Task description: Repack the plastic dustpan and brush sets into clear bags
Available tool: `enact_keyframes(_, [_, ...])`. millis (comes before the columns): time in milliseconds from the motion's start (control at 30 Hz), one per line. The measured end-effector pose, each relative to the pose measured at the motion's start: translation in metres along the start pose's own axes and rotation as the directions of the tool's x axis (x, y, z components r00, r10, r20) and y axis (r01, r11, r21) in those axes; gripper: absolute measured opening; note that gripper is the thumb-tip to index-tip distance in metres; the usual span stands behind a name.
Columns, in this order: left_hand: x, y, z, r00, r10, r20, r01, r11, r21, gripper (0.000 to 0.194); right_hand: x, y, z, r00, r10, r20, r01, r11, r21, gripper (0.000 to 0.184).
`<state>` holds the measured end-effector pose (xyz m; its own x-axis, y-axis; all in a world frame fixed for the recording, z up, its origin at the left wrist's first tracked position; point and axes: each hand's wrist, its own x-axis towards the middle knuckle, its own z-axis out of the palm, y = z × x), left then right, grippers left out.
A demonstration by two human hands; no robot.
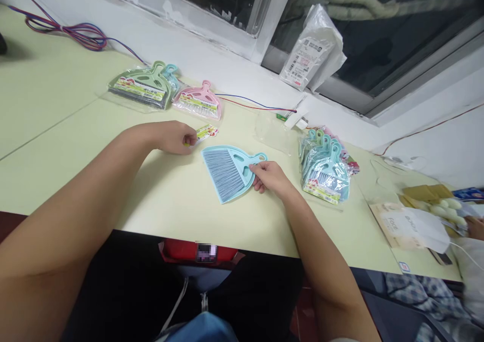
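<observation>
A light blue dustpan with a grey-bristled brush (226, 172) nested in it lies unwrapped near the middle of the table. My right hand (269, 177) pinches its right edge, close to the handle. Left of it, my left hand (179, 136) is closed on one end of a small printed label card (206, 132), whose other end sticks out to the right. Beyond that hand lie a bagged pink dustpan set (200, 102) and a bagged green dustpan set (145, 87) with a blue handle behind it.
Several bagged blue and green dustpan sets (325, 168) stand stacked at the right. A clear plastic bag (278, 132) lies by the wall. Cables (81, 35) are coiled at the back left. A white package (312, 54) leans at the window. Another person's hand (475, 227) shows far right.
</observation>
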<state>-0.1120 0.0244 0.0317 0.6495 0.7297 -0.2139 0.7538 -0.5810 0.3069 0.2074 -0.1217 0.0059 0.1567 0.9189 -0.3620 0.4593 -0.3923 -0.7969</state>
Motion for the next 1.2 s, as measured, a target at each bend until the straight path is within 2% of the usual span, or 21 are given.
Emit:
enact_keyframes(100, [0.002,-0.008,0.001,0.999,0.004,0.034,-0.003,0.999,-0.036,0.049,0.0,0.0,0.0,1.0,-0.01,0.007,0.01,1.0,0.004,0.038])
enact_keyframes(267, [0.002,-0.009,0.001,1.0,0.018,0.01,-0.018,0.999,-0.051,0.04,0.0,0.001,0.0,1.0,-0.021,0.008,0.021,1.0,0.004,0.037])
enact_keyframes(433, [-0.002,0.003,-0.002,0.997,-0.018,-0.074,0.017,1.0,-0.013,0.034,-0.001,0.0,-0.001,1.0,-0.018,0.002,0.018,1.0,-0.003,0.037])
enact_keyframes(500, [-0.004,0.012,-0.004,0.985,0.047,-0.167,-0.054,0.998,-0.039,0.032,-0.001,-0.001,0.0,1.0,-0.01,0.002,0.01,1.0,0.0,0.037])
enact_keyframes(633, [-0.01,0.042,-0.001,0.897,0.209,-0.389,-0.262,0.961,-0.09,0.026,-0.002,-0.002,0.003,1.0,-0.006,0.028,0.005,0.999,0.042,0.037])
enact_keyframes(700, [-0.013,0.06,0.005,0.86,0.276,-0.43,-0.331,0.942,-0.057,0.022,-0.002,-0.002,0.005,0.999,-0.008,0.037,0.006,0.999,0.054,0.036])
enact_keyframes(800, [-0.018,0.083,0.015,0.783,0.407,-0.47,-0.418,0.904,0.087,0.018,-0.003,-0.001,0.007,0.999,-0.026,0.04,0.024,0.999,0.033,0.037])
enact_keyframes(900, [-0.02,0.097,0.021,0.704,0.507,-0.498,-0.434,0.861,0.263,0.017,-0.005,-0.002,0.007,0.998,-0.064,0.015,0.064,0.998,-0.019,0.038])
enact_keyframes(1033, [-0.021,0.104,0.022,0.623,0.625,-0.471,-0.447,0.778,0.442,0.021,-0.009,-0.003,0.003,0.981,-0.156,-0.112,0.141,0.982,-0.129,0.043])
enact_keyframes(1100, [-0.021,0.105,0.022,0.604,0.651,-0.46,-0.434,0.753,0.495,0.022,-0.01,-0.003,-0.001,0.951,-0.244,-0.192,0.202,0.955,-0.216,0.046])
enact_keyframes(1200, [-0.024,0.108,0.025,0.575,0.695,-0.432,-0.393,0.698,0.598,0.027,-0.012,-0.005,-0.005,0.879,-0.377,-0.293,0.268,0.898,-0.349,0.048])
